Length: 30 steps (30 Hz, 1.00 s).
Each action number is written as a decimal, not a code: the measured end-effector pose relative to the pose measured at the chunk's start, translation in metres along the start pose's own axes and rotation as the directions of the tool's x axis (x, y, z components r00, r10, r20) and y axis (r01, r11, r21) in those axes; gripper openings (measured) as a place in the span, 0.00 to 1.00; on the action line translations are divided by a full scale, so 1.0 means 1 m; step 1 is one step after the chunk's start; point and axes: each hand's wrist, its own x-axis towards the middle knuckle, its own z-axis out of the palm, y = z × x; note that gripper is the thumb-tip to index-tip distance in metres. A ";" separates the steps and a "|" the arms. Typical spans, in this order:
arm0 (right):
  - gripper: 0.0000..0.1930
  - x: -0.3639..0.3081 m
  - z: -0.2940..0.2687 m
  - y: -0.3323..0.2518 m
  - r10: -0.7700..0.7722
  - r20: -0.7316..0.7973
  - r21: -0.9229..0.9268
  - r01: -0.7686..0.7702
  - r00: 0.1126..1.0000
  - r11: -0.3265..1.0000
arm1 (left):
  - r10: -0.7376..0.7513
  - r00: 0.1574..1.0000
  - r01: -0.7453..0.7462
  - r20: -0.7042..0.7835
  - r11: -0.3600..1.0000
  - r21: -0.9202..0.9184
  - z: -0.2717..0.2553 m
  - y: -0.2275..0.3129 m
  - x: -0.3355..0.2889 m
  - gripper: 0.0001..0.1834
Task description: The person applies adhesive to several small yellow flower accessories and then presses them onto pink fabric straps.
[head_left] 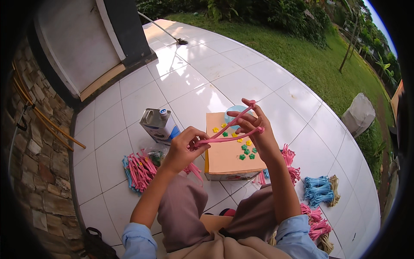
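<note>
Above the box, a pink cord (224,140) is spread into two strands that run from one hand to the other. My left hand (183,149) pinches it where the strands meet. At my right hand (258,134), the knobbed ends stick out beside partly spread fingers, which hold the strands apart. Beneath lies a cardboard box (217,162) with a peach top. Green flower-shaped pieces (242,156) and yellow flower-shaped pieces (215,130) are scattered over it. Part of a pale blue bowl (233,111) shows behind my right fingers.
A metal can (157,125) stands left of the box. Pink cord bundles (140,170) lie beside my left leg; blue bundles (318,190) and more pink bundles (317,222) lie at right. A white sack (359,114) sits by the grass. A broom (181,42) rests farther off.
</note>
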 end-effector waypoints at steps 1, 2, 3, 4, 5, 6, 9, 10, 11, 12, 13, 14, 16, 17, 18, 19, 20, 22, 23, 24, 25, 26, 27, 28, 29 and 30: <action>0.33 0.000 -0.001 -0.001 -0.001 -0.002 -0.001 0.001 1.000 1.000 | 0.011 1.000 -0.011 0.010 1.000 0.027 0.001 -0.001 0.000 0.11; 0.30 0.000 -0.002 -0.002 -0.020 0.012 0.028 0.019 1.000 0.999 | 0.021 1.000 -0.022 0.021 0.998 0.055 0.002 -0.002 0.000 0.11; 0.27 0.000 -0.003 -0.001 -0.038 0.027 0.059 0.037 0.999 0.998 | 0.020 1.000 -0.022 0.022 0.998 0.057 0.002 -0.002 0.000 0.11; 0.27 0.000 -0.001 -0.001 -0.038 0.027 0.061 0.036 0.999 0.997 | 0.031 0.999 -0.028 -0.029 0.995 0.092 0.003 -0.001 0.000 0.11; 0.26 0.001 0.001 -0.001 -0.042 0.012 0.082 0.041 0.999 0.996 | 0.044 0.996 -0.033 -0.079 0.991 0.127 0.003 -0.001 0.000 0.12; 0.24 0.001 0.002 -0.002 -0.046 -0.004 0.100 0.046 0.999 0.994 | 0.044 0.996 -0.033 -0.079 0.991 0.127 0.003 -0.001 0.001 0.12; 0.22 0.003 0.001 -0.002 -0.061 -0.031 0.075 0.063 0.998 0.995 | 0.164 0.979 -0.141 -0.125 0.974 0.176 0.003 -0.004 0.002 0.13; 0.22 0.004 0.002 -0.001 -0.060 -0.030 0.076 0.063 0.998 0.995 | 0.148 0.976 -0.125 -0.157 0.981 0.147 0.003 -0.009 0.001 0.12; 0.21 0.005 0.002 0.000 -0.092 -0.030 0.065 0.093 0.995 0.994 | 0.131 0.973 -0.110 -0.190 0.987 0.117 0.003 -0.014 0.000 0.11; 0.19 0.007 0.003 0.002 -0.122 -0.028 0.056 0.124 0.992 0.991 | 0.128 0.973 -0.107 -0.192 0.987 0.120 0.002 -0.017 -0.002 0.11; 0.19 0.008 0.004 0.004 -0.120 -0.023 0.059 0.122 0.992 0.991 | 0.001 0.981 -0.005 -0.194 1.000 -0.021 0.001 -0.021 -0.003 0.10; 0.19 0.010 0.005 0.008 -0.161 -0.027 0.036 0.162 0.987 0.986 | -0.125 0.976 0.096 -0.181 0.982 -0.161 -0.001 -0.023 -0.005 0.09; 0.18 0.012 0.006 0.008 -0.203 -0.024 0.004 0.203 0.979 0.979 | -0.216 0.960 0.154 -0.178 0.938 -0.310 0.001 -0.023 -0.001 0.09; 0.19 0.011 0.007 0.007 -0.201 -0.053 -0.021 0.200 0.978 0.979 | -0.303 0.940 0.204 -0.158 0.869 -0.450 0.001 -0.024 0.001 0.10; 0.19 0.011 0.009 0.008 -0.200 -0.078 -0.038 0.197 0.977 0.980 | -0.307 0.937 0.205 -0.168 0.871 -0.446 -0.001 -0.025 0.001 0.10; 0.19 0.012 0.011 0.008 -0.198 -0.067 -0.033 0.196 0.978 0.980 | -0.354 0.925 0.237 -0.137 0.821 -0.519 -0.003 -0.028 0.001 0.10; 0.19 0.013 0.012 0.009 -0.201 -0.084 -0.012 0.201 0.976 0.980 | -0.396 0.912 0.266 -0.103 0.764 -0.588 -0.005 -0.030 0.001 0.11; 0.19 0.015 0.011 0.010 -0.200 -0.093 0.005 0.202 0.975 0.979 | -0.429 0.900 0.289 -0.074 0.715 -0.637 -0.003 -0.036 0.002 0.11; 0.19 0.016 0.009 0.010 -0.198 -0.123 0.007 0.201 0.972 0.980 | -0.453 0.891 0.312 -0.033 0.663 -0.681 -0.002 -0.037 0.003 0.12; 0.19 0.016 0.007 0.012 -0.194 -0.158 0.008 0.198 0.968 0.980 | -0.457 0.889 0.312 -0.036 0.661 -0.682 0.000 -0.037 0.003 0.12; 0.19 0.016 0.007 0.012 -0.207 -0.168 0.020 0.214 0.964 0.977 | -0.459 0.888 0.327 -0.022 0.664 -0.673 0.002 -0.037 0.004 0.12; 0.19 0.016 0.007 0.011 -0.205 -0.166 0.019 0.211 0.965 0.977 | -0.461 0.888 0.341 -0.007 0.667 -0.662 0.003 -0.037 0.005 0.13; 0.20 0.016 0.008 0.009 -0.198 -0.193 0.022 0.206 0.961 0.978 | -0.449 0.894 0.348 0.017 0.669 -0.657 0.003 -0.037 0.005 0.12; 0.20 0.016 0.007 0.009 -0.191 -0.221 0.024 0.201 0.956 0.979 | -0.450 0.893 0.350 0.018 0.668 -0.657 0.004 -0.038 0.005 0.12; 0.21 0.017 0.006 0.009 -0.189 -0.227 0.022 0.199 0.955 0.980 | -0.398 0.916 0.342 0.055 0.702 -0.625 0.006 -0.040 0.004 0.12; 0.21 0.018 0.005 0.010 -0.189 -0.235 0.019 0.199 0.953 0.980 | -0.341 0.935 0.332 0.101 0.733 -0.594 0.009 -0.042 0.003 0.11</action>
